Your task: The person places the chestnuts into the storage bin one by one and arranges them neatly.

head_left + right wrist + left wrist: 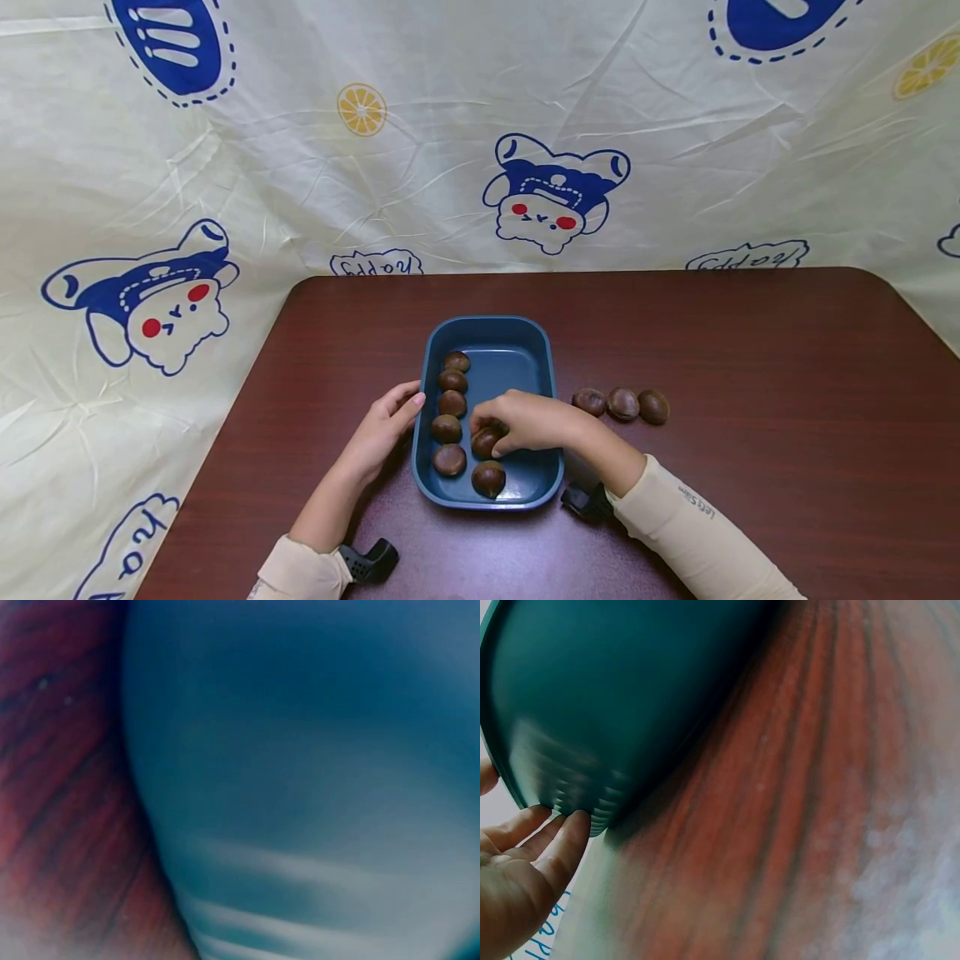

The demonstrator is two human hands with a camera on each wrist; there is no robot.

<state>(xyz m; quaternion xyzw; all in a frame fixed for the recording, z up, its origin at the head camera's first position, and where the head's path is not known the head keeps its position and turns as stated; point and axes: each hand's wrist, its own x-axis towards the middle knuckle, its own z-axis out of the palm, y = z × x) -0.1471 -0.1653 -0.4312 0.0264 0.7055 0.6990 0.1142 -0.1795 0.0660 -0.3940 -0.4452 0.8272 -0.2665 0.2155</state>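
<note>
A blue tray (491, 505) sits on the table with several brown chestnuts inside. Along its left side runs a column of them, one being the nearest chestnut (450, 460). My right hand (528, 421) reaches over the tray's right rim and pinches a chestnut (485, 443) between thumb and fingers, low in the tray. Just in front of it, nearer me, lies another chestnut (488, 479). My left hand (382, 433) rests its fingertips against the tray's outer left wall (592, 780), fingers fairly straight. The right wrist view holds only the tray's outer wall (285, 787), blurred, and some table.
To the right of the tray, three chestnuts (623, 404) lie in a row on the dark red-brown table (787, 433). Behind and left of the table hangs or lies a pale printed cloth (300, 167).
</note>
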